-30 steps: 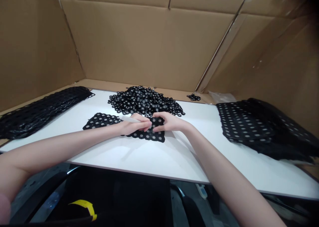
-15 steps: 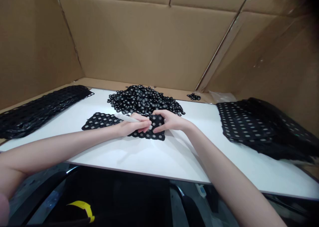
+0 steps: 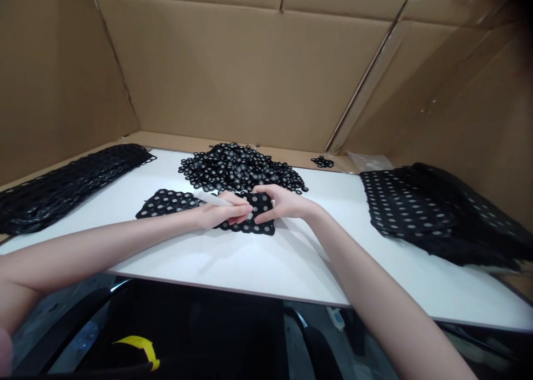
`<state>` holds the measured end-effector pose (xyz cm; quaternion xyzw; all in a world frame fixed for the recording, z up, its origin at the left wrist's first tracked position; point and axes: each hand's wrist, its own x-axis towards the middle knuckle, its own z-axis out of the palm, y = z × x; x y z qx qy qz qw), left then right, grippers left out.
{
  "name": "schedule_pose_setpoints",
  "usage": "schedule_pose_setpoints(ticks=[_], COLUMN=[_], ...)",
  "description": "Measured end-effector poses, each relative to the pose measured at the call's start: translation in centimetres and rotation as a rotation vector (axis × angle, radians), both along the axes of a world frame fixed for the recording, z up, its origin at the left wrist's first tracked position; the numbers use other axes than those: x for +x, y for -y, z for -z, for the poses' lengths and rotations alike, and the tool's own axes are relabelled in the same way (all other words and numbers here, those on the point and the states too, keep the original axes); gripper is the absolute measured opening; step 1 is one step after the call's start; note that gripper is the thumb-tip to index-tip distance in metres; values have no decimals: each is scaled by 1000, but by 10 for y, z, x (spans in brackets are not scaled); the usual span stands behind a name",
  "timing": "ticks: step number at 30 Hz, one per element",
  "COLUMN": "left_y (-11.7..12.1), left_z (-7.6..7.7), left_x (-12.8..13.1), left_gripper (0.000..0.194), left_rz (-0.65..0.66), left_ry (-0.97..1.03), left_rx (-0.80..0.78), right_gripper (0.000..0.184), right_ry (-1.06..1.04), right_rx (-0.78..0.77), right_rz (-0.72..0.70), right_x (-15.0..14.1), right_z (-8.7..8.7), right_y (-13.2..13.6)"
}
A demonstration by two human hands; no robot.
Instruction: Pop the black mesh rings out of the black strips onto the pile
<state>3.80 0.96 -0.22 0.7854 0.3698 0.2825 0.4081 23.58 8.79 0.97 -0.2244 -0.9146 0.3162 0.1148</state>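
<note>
Closed around a white pen-like tool, my left hand points its tip down at a black sheet with round pale dots. The tip itself is hidden by my fingers. My right hand curves over the sheet's right end and holds it, thumb on the near side and index finger at the far edge. The sheet lies flat on a white board. Just behind both hands rises a heap of small black rings, some showing pale centres.
A folded black perforated bundle lies at the left, and black dotted material is piled at the right. A few loose black rings sit at the back right. Cardboard walls enclose the board. A yellow strip shows below.
The camera view has shifted very slightly. Both hands, the tool and the dotted sheet stay in nearly the same place.
</note>
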Motion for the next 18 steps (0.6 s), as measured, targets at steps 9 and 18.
schedule_pose_setpoints(ticks=[9, 18], left_y=[-2, 3], left_z=[1, -1], left_x=[-1, -2], left_gripper=[43, 41], left_rz=[53, 116], left_ry=[-3, -68], left_rx=[9, -16], right_gripper=[35, 50], right_ry=[-6, 40], right_rx=[-30, 44], right_rz=[-7, 97], right_x=[-1, 0], right_z=[0, 2], right_y=[0, 0])
